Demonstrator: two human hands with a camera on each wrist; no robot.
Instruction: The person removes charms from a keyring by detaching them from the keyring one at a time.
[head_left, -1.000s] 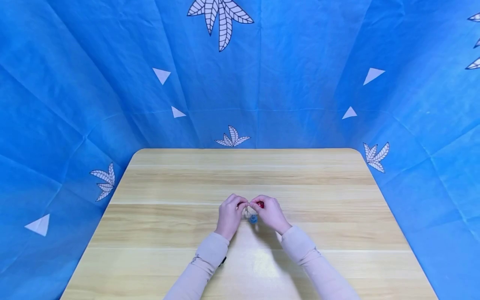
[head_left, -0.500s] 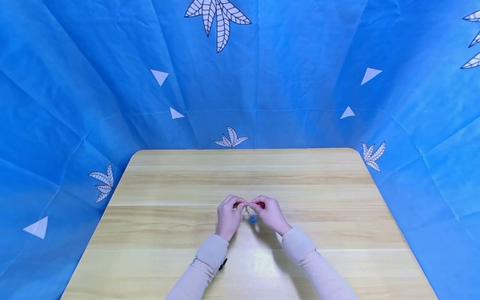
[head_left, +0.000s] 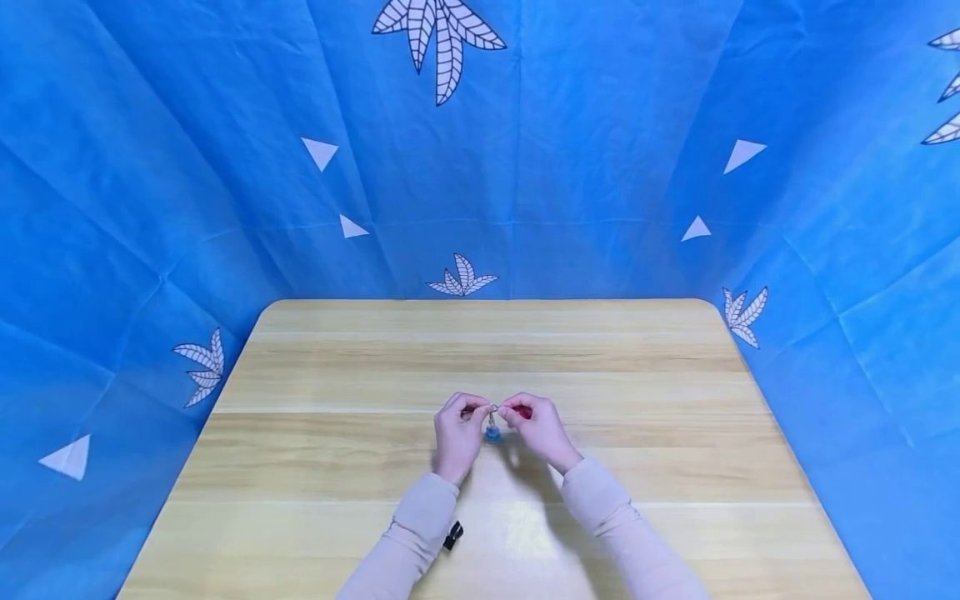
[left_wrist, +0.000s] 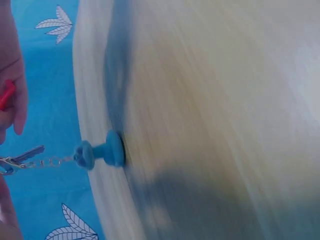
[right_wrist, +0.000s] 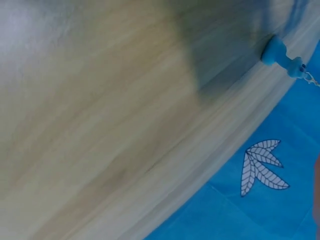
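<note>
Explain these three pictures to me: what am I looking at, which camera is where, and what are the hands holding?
No machine here: a person's two bare hands work over a wooden table with blue cloth behind it. The wide picture comes from a camera on the person's head, looking down. The other two come from cameras on the left and right wrists, so the table looks tilted and blurred there. The left hand and the right hand meet at the middle and pinch a small metal clasp. From it a short chain hangs down to a blue charm, which seems to touch the table. The right hand also holds something red; what it is, I cannot tell.
</note>
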